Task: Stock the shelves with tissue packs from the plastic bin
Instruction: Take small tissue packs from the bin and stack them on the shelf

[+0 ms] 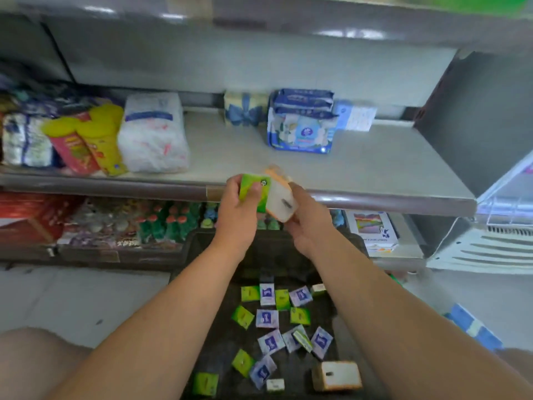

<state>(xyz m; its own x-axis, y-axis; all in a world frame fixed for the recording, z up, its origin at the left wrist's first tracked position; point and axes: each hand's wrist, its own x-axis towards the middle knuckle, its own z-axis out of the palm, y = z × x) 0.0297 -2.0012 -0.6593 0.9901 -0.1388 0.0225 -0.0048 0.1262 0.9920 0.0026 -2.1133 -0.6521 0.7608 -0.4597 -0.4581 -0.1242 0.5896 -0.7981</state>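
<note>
Green pack [253, 192], dark bin [202, 342]

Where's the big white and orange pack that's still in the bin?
In the head view, the white and orange pack lies at the bin's near right corner, below the right forearm, just right of the scattered small green and purple packs.

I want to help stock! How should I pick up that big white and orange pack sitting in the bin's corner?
Reach down from above and pinch the white-and-orange pack across its two long sides. It lies flat in the black bin, standing clear of the small packs.
</note>
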